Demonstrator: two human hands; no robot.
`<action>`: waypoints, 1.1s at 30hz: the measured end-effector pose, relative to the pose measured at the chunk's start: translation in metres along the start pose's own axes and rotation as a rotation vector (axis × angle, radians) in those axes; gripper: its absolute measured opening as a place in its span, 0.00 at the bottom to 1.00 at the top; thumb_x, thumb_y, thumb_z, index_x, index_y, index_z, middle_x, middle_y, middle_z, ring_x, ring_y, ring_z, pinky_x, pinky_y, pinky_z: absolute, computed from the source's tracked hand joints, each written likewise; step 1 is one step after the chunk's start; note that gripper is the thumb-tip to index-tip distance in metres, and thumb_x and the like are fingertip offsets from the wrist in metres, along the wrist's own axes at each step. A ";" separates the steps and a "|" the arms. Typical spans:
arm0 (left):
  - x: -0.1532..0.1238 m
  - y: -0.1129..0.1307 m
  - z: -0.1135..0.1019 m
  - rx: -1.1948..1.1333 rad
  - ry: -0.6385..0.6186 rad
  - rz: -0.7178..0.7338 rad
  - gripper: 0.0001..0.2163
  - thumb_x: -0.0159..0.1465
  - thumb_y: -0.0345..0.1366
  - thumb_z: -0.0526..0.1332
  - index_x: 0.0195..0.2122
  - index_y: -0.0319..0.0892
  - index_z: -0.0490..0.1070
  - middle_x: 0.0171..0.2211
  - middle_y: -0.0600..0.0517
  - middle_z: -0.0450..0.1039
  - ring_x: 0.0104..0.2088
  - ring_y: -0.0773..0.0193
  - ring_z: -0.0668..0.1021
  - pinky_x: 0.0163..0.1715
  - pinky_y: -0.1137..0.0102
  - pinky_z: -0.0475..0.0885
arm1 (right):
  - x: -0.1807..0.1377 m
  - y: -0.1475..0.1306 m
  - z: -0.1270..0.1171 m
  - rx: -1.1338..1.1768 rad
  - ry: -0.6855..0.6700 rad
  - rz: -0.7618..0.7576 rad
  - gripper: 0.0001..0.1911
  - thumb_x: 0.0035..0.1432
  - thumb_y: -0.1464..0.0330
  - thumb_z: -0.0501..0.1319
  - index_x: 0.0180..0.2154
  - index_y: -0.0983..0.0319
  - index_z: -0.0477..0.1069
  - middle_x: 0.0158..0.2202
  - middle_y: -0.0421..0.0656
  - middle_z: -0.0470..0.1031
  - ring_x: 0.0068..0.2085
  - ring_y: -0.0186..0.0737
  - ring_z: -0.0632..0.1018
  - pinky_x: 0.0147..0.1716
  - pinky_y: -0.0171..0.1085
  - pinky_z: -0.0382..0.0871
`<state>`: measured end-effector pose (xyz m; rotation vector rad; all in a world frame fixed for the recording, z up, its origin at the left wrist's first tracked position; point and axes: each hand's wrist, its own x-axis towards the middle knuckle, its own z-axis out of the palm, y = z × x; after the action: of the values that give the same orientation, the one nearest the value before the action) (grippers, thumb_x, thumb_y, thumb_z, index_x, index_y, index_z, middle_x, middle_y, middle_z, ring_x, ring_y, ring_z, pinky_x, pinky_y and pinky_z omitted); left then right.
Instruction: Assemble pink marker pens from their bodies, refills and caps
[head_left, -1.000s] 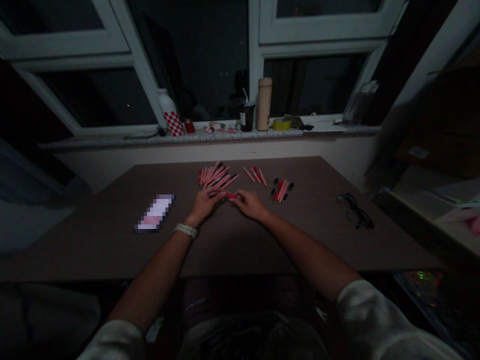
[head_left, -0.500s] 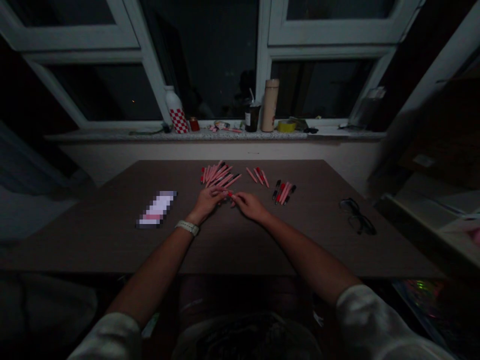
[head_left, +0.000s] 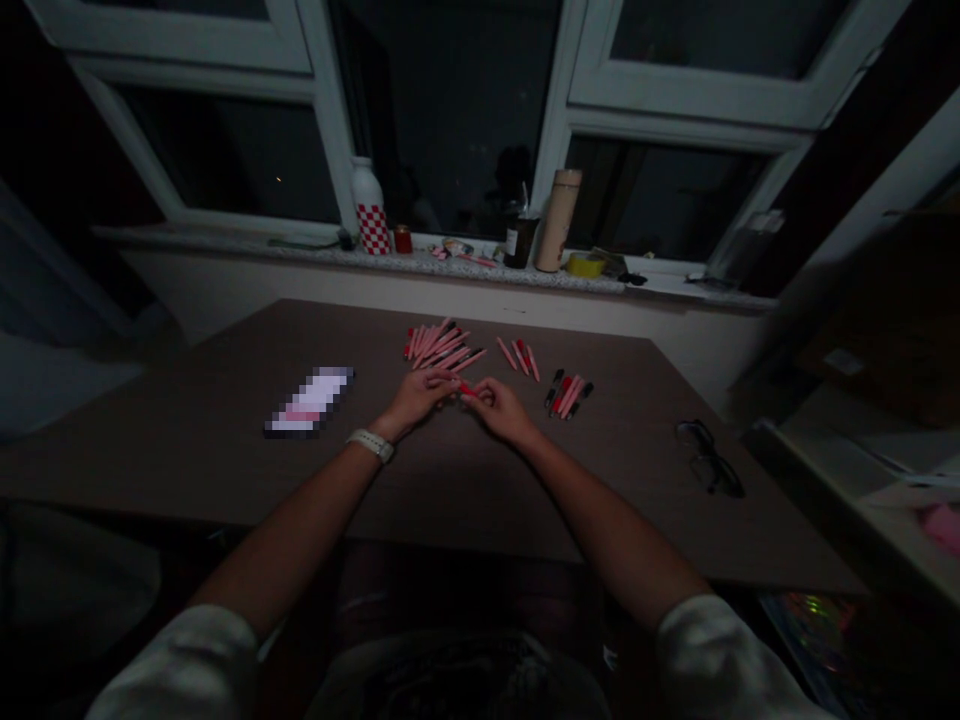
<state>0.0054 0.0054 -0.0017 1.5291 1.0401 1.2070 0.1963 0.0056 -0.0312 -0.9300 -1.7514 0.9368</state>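
Left hand [head_left: 417, 400], right hand [head_left: 502, 409] pinch red pen [head_left: 466, 388], fingers closed, near side of pen pile [head_left: 441, 344]. Hold straight, go gently.

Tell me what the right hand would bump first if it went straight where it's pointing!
Past the red pen part at its own fingertips, the right hand would probably meet the left hand first, just across from it. The dim picture makes depth between them hard to judge.
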 end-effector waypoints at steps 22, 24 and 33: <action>0.002 -0.004 -0.001 0.008 0.032 0.020 0.19 0.53 0.48 0.74 0.38 0.38 0.80 0.32 0.45 0.82 0.26 0.65 0.77 0.25 0.72 0.68 | -0.001 0.002 -0.001 -0.016 -0.064 -0.025 0.21 0.63 0.49 0.60 0.38 0.61 0.72 0.33 0.42 0.80 0.33 0.37 0.78 0.35 0.34 0.68; 0.002 -0.004 -0.001 0.004 0.036 0.018 0.19 0.53 0.48 0.74 0.38 0.38 0.80 0.32 0.45 0.82 0.25 0.65 0.77 0.25 0.72 0.67 | -0.001 0.003 -0.001 -0.015 -0.037 -0.009 0.21 0.61 0.49 0.63 0.40 0.61 0.71 0.33 0.42 0.80 0.33 0.37 0.78 0.34 0.34 0.68; 0.001 -0.002 0.001 -0.023 0.059 0.019 0.17 0.52 0.46 0.75 0.36 0.38 0.79 0.27 0.48 0.79 0.23 0.67 0.75 0.24 0.73 0.67 | -0.001 0.006 0.001 -0.032 -0.037 -0.004 0.20 0.61 0.50 0.63 0.40 0.60 0.70 0.34 0.41 0.80 0.34 0.38 0.79 0.36 0.35 0.70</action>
<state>0.0063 0.0067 -0.0040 1.4965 1.0485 1.2804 0.1968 0.0073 -0.0368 -0.9345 -1.8040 0.9310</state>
